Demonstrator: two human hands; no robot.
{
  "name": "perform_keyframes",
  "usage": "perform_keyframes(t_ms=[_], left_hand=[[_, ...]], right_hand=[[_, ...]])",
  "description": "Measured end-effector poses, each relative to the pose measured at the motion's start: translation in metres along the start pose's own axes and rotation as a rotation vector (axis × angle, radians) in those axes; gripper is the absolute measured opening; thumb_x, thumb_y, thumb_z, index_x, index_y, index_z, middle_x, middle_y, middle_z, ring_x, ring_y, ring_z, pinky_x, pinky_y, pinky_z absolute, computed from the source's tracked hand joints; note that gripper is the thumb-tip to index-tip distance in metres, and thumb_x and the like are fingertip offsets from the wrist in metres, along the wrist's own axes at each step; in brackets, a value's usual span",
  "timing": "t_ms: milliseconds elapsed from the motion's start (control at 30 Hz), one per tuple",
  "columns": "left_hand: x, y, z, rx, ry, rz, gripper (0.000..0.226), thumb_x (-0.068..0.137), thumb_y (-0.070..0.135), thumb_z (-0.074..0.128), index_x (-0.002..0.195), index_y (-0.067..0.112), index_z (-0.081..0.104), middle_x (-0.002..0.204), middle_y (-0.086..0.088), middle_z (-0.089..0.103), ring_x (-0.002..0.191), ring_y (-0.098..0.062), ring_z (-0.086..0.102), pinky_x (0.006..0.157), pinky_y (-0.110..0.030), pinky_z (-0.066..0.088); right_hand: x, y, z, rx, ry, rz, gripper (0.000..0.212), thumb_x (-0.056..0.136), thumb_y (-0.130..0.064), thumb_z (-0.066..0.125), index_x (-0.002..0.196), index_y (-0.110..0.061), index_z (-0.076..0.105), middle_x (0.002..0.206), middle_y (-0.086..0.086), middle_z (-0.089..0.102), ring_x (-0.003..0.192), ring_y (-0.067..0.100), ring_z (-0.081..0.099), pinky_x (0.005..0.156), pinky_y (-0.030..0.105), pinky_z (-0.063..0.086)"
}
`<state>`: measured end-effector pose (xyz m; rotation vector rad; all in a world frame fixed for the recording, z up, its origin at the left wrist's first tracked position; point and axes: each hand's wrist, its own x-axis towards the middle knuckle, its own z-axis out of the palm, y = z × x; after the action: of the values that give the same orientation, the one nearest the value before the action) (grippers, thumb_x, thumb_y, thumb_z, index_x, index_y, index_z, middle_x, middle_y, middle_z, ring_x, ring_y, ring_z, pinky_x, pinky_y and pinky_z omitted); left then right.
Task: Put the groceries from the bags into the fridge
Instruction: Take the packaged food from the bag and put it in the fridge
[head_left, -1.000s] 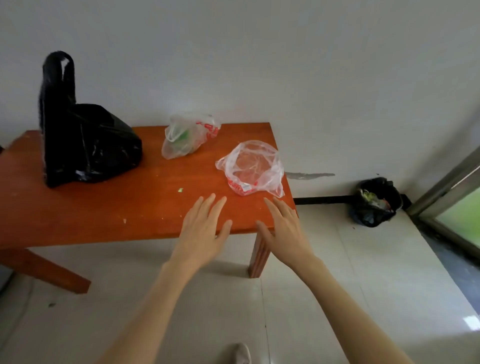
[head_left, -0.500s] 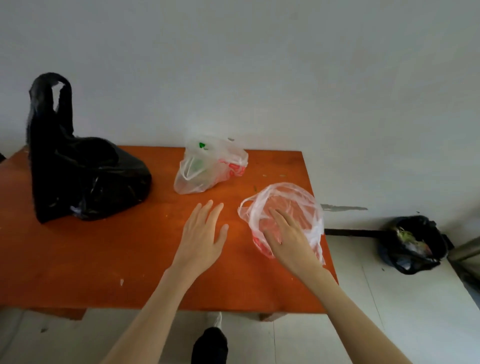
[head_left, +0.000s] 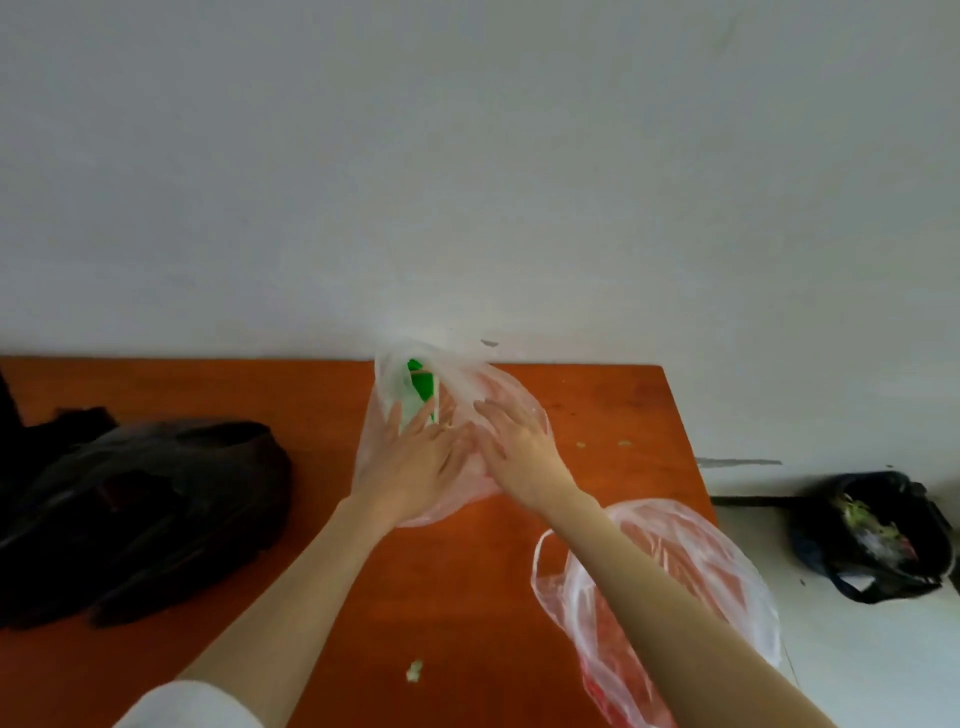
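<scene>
A clear plastic bag with red print (head_left: 467, 384) stands at the back of the orange table (head_left: 322, 395), with something green inside near its top. My left hand (head_left: 415, 457) lies flat on the bag's left side, fingers straight. My right hand (head_left: 514, 441) rests on its right side with fingers spread and straight. A second clear bag with red print (head_left: 717, 571) lies near the table's right front, partly under my right forearm. A black plastic bag (head_left: 140, 509) slumps on the left of the table.
A black bin bag with scraps (head_left: 872, 535) sits on the pale floor to the right of the table. A white wall runs behind the table. Small pale crumbs (head_left: 414, 670) lie on the tabletop.
Both hands have moved forward from the near table area onto the far clear bag. The right hand left the nearer clear bag. The view has come closer over the table.
</scene>
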<state>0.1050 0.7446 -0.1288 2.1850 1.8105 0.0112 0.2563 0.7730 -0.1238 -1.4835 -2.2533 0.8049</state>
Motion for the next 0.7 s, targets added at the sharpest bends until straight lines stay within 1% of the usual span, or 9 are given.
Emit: perform_keyframes(t_ms=[33, 100, 167, 267, 300, 367, 467, 567, 700], left_hand=[[0.000, -0.006, 0.007, -0.006, -0.023, -0.003, 0.048, 0.099, 0.041, 0.015, 0.128, 0.030, 0.051, 0.140, 0.007, 0.048, 0.141, -0.015, 0.021, 0.114, -0.050, -0.003], [-0.004, -0.018, 0.021, -0.005, -0.035, -0.042, 0.042, 0.099, 0.039, 0.023, 0.107, 0.028, 0.062, 0.116, 0.007, 0.062, 0.123, -0.011, 0.045, 0.114, -0.049, 0.007], [-0.010, -0.030, 0.036, 0.056, -0.040, -0.114, 0.034, 0.098, 0.037, 0.030, 0.101, 0.028, 0.062, 0.104, 0.010, 0.065, 0.108, -0.009, 0.054, 0.112, -0.044, 0.019], [-0.014, -0.048, 0.050, 0.080, 0.030, -0.311, 0.029, 0.096, 0.032, 0.034, 0.104, 0.023, 0.061, 0.095, 0.006, 0.066, 0.092, -0.012, 0.059, 0.094, -0.034, 0.037], [-0.012, -0.053, 0.052, 0.068, 0.058, -0.372, 0.029, 0.096, 0.031, 0.036, 0.108, 0.022, 0.060, 0.096, 0.003, 0.065, 0.092, -0.014, 0.060, 0.089, -0.033, 0.041], [-0.006, -0.059, 0.055, 0.022, 0.089, -0.469, 0.034, 0.095, 0.036, 0.039, 0.120, 0.019, 0.054, 0.117, -0.005, 0.060, 0.105, -0.019, 0.059, 0.086, -0.035, 0.046], [0.009, -0.062, 0.061, -0.169, 0.094, -0.570, 0.053, 0.091, 0.047, 0.046, 0.131, 0.013, 0.042, 0.145, -0.010, 0.034, 0.126, -0.026, 0.044, 0.084, -0.038, 0.051], [0.021, -0.063, 0.081, -0.338, -0.006, -0.622, 0.072, 0.082, 0.056, 0.055, 0.136, 0.012, 0.036, 0.145, -0.014, 0.030, 0.130, -0.031, 0.037, 0.090, -0.043, 0.047], [0.014, -0.056, 0.103, -0.383, -0.061, -0.611, 0.106, 0.059, 0.066, 0.068, 0.143, 0.018, 0.024, 0.148, -0.009, 0.023, 0.135, -0.031, 0.030, 0.099, -0.053, 0.041]], right_hand=[[0.004, 0.007, 0.012, -0.063, -0.097, 0.007, 0.047, 0.099, -0.036, 0.035, 0.142, -0.018, 0.038, 0.152, 0.004, 0.030, 0.142, 0.021, 0.021, 0.116, 0.039, 0.012], [0.007, 0.025, 0.033, -0.188, -0.290, 0.056, 0.057, 0.097, -0.045, 0.036, 0.148, -0.026, 0.020, 0.157, -0.002, 0.012, 0.145, 0.020, 0.005, 0.118, 0.045, 0.006], [0.007, 0.044, 0.049, -0.287, -0.431, 0.109, 0.066, 0.094, -0.048, 0.039, 0.149, -0.030, 0.007, 0.158, -0.002, -0.003, 0.145, 0.023, -0.006, 0.118, 0.048, 0.001], [0.008, 0.063, 0.063, -0.349, -0.446, 0.149, 0.080, 0.091, -0.049, 0.047, 0.150, -0.027, -0.002, 0.158, 0.003, -0.008, 0.144, 0.025, -0.014, 0.116, 0.042, -0.011], [0.011, 0.067, 0.065, -0.331, -0.424, 0.169, 0.085, 0.089, -0.051, 0.050, 0.150, -0.026, -0.004, 0.158, 0.003, -0.007, 0.144, 0.024, -0.013, 0.113, 0.040, -0.013], [0.017, 0.072, 0.069, -0.279, -0.400, 0.199, 0.092, 0.085, -0.052, 0.056, 0.149, -0.028, -0.005, 0.159, 0.001, -0.002, 0.145, 0.024, -0.008, 0.113, 0.037, -0.009], [0.023, 0.077, 0.071, -0.232, -0.398, 0.221, 0.099, 0.078, -0.055, 0.062, 0.149, -0.028, -0.002, 0.158, -0.001, 0.005, 0.145, 0.024, 0.000, 0.117, 0.042, 0.002], [0.017, 0.083, 0.072, -0.251, -0.425, 0.232, 0.103, 0.077, -0.056, 0.064, 0.150, -0.024, -0.002, 0.158, -0.002, 0.000, 0.145, 0.022, -0.002, 0.117, 0.043, 0.003], [-0.002, 0.083, 0.076, -0.260, -0.451, 0.206, 0.089, 0.083, -0.047, 0.061, 0.150, -0.023, 0.008, 0.158, -0.004, 0.000, 0.145, 0.020, -0.008, 0.119, 0.042, -0.001]])
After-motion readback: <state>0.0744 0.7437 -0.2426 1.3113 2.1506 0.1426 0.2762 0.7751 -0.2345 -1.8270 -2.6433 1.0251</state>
